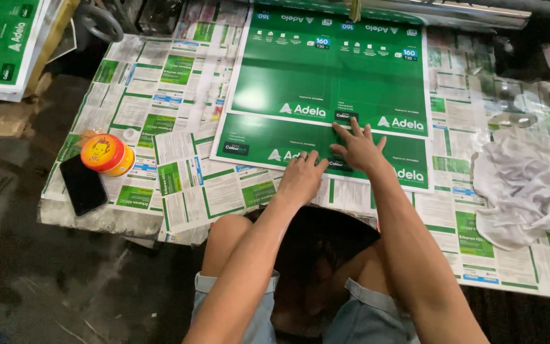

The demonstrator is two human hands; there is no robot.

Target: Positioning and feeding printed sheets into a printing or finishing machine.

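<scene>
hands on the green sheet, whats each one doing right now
Left hand: fingers loosely curled, resting on the green printed sheet, holding nothing.
Right hand: open, fingers spread flat on the same sheet, holding nothing.

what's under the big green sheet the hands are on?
Under the green printed sheet, white-and-green printed sheets cover the table and show all around it. Both hands, left hand and right hand, rest on top. Directly beneath is hidden.

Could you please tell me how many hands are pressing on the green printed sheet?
2: the left hand on the green printed sheet's near edge, the right hand just beyond it.
</scene>
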